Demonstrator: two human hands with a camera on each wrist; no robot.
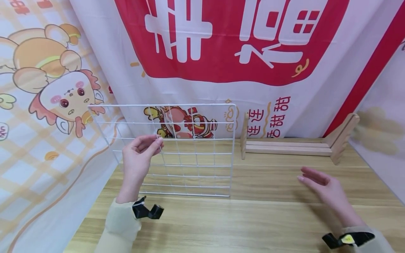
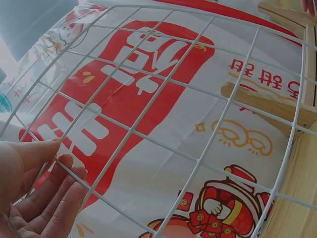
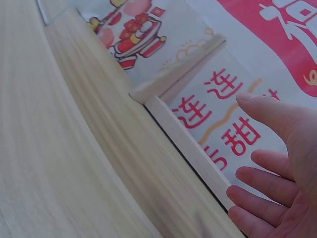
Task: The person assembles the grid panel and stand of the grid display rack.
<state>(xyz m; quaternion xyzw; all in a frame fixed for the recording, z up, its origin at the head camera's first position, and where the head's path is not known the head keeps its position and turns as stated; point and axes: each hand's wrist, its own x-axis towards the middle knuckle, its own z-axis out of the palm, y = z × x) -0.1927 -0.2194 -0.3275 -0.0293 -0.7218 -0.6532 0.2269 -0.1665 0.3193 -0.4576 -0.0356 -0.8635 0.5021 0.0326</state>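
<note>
A white wire grid [image 1: 195, 153] is held up over the near-left part of a wood-grained table [image 1: 221, 225] in the head view, and its wires are pinched at the left side by the thumb and fingers of the left hand [image 1: 137, 156]. Whether its lower edge is rested on the table cannot be told. The right hand [image 1: 326, 191] is held above the table to the right, well apart from the grid, with its fingers loosely extended and nothing gripped. Beyond that hand, a wooden rack [image 1: 288, 149] is placed at the back of the table, just beside the grid's right edge as seen from here. A printed cloth [image 1: 196, 91] is hung behind, marked with a red patch and white characters. A black device [image 1: 148, 209] is worn on the left wrist.

In the left wrist view, a wire is seen caught between thumb and fingertips, and the rack is partly seen through the mesh.

In the right wrist view, the right hand is shown open, thumb parted from the fingers, in front of the rack. Only a corner of the grid is caught at upper left.
</note>
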